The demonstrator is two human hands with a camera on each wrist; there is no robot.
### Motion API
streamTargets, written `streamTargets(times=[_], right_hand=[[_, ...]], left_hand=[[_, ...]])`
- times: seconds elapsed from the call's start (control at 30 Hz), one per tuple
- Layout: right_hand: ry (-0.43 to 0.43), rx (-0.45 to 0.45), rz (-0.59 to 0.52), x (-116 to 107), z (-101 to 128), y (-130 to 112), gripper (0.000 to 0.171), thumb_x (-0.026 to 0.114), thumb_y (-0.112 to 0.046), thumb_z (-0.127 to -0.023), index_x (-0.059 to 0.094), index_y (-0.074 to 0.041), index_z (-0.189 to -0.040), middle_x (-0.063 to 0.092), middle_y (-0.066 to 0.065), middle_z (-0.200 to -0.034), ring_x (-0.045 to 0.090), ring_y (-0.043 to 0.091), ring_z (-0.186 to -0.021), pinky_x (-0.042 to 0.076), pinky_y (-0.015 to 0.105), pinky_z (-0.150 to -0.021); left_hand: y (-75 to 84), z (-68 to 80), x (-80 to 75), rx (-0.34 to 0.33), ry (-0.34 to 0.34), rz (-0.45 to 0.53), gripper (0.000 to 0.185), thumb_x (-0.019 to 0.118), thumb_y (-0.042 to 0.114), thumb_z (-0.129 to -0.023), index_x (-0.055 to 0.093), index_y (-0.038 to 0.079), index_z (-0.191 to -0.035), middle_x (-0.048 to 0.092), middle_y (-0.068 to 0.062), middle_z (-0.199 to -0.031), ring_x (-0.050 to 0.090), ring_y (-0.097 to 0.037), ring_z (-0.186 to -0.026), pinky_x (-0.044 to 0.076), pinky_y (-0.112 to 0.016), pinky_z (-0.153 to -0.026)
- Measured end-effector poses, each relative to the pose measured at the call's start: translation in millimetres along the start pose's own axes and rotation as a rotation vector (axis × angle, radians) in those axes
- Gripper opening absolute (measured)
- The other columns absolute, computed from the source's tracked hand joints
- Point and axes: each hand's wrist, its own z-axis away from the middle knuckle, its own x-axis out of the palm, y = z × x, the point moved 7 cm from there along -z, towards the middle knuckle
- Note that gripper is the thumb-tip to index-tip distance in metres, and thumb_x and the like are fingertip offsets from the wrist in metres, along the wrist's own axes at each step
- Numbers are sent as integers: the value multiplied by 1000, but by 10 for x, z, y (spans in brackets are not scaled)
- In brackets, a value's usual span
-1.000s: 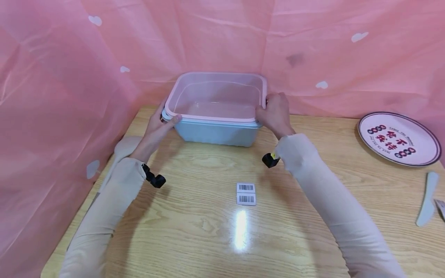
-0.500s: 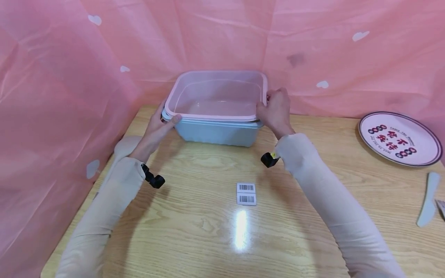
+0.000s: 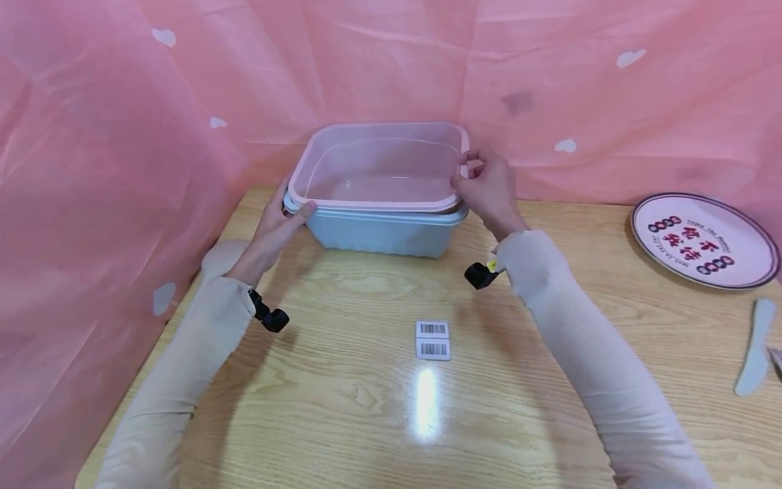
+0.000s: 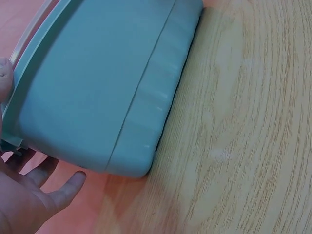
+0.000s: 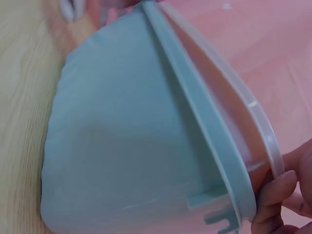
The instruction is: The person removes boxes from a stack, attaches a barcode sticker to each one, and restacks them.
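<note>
At the back of the table, a pink basin (image 3: 379, 205) sits nested in a light blue basin (image 3: 379, 236). My left hand (image 3: 271, 234) holds the left end of the rim, thumb on top and the other fingers below; the left wrist view shows them beside the blue wall (image 4: 97, 83). With thumb and fingers my right hand (image 3: 491, 193) pinches the pink rim at the right end. That end is tilted up, and a gap shows between the pink rim (image 5: 243, 92) and the blue one in the right wrist view.
A white plate (image 3: 705, 238) with red characters lies at the right, with a pale knife (image 3: 755, 346) nearer me. A barcode card (image 3: 432, 339) lies mid-table. A pale spoon (image 3: 222, 257) is partly hidden by my left arm. Pink cloth (image 3: 391, 61) hangs behind.
My right hand has risen a little, and the right end of the pink basin has come up from the blue one, widening the gap. My left hand has stayed in place.
</note>
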Motion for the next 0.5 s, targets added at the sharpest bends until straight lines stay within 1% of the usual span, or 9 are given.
streamTargets(times=[0.1, 0.13, 0.23, 0.33, 0.4, 0.5], right_hand=[[-21, 12, -81, 30, -50, 30, 23, 62, -10, -86, 62, -7, -108, 53, 0, -75, 50, 6, -56, 47, 18, -47], [-31, 11, -93, 42, -70, 31, 19, 62, -10, -86, 63, -7, -105, 52, -1, -71, 49, 5, -53, 46, 18, -45], [-57, 19, -109, 69, -117, 35, 11, 62, -9, -86, 63, -9, -96, 50, -4, -65, 46, 5, -49, 41, 18, -43], [-51, 40, -170, 80, -139, 47, 6, 61, -7, -86, 63, -11, -90, 45, -4, -64, 42, 7, -50, 38, 19, -43], [-19, 50, -223, 80, -144, 63, 6, 60, -6, -86, 62, -12, -87, 43, -3, -64, 41, 8, -50, 37, 19, -42], [24, 55, -304, 93, -142, 85, 8, 58, -5, -87, 61, -12, -84, 41, -1, -67, 38, 10, -50, 34, 20, -41]], left_hand=[[-9, 5, 0, -2, -8, 9, 75, 64, 31, -93, 19, 34, -153, 30, -2, -155, 39, -24, -134, 45, -48, -104], [-16, 4, -2, -3, -10, 12, 76, 63, 31, -93, 18, 34, -153, 30, -3, -155, 39, -24, -135, 44, -49, -105], [-23, 11, -5, -4, -13, 26, 76, 63, 29, -93, 17, 33, -154, 30, -3, -155, 38, -26, -136, 43, -50, -105], [-6, 22, 3, 0, -25, 23, 75, 61, 26, -94, 16, 30, -154, 30, -6, -155, 40, -26, -133, 48, -43, -101], [30, 35, 17, 7, -35, 28, 74, 61, 23, -95, 17, 27, -155, 30, -8, -155, 42, -25, -130, 51, -37, -97], [122, 72, 43, 20, -48, 41, 75, 61, 20, -95, 16, 22, -155, 30, -13, -154, 42, -28, -130, 53, -31, -94]])
